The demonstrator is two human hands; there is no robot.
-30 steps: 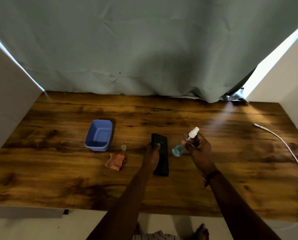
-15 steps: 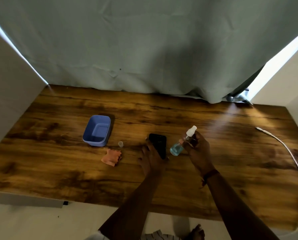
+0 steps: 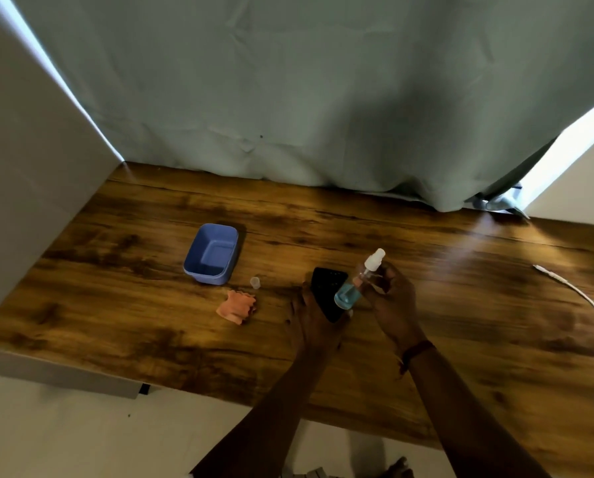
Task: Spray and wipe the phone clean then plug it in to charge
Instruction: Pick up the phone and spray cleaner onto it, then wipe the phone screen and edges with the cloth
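Over the middle of a wooden worktop (image 3: 150, 322), the left hand (image 3: 311, 317) has its grip round a dark phone (image 3: 326, 291), tilted up. The right hand (image 3: 394, 298) has its grip wrapped round a small spray bottle (image 3: 352, 289) of blue liquid just beside it. This seems to be the spraying step: the orange cloth (image 3: 237, 307) lies unused to the left, and the white charging cable (image 3: 578, 294) lies well apart at the right, not plugged in.

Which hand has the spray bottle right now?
The right hand grips the spray bottle; the left hand holds the black phone instead.

No legible text, labels or nos. anywhere.
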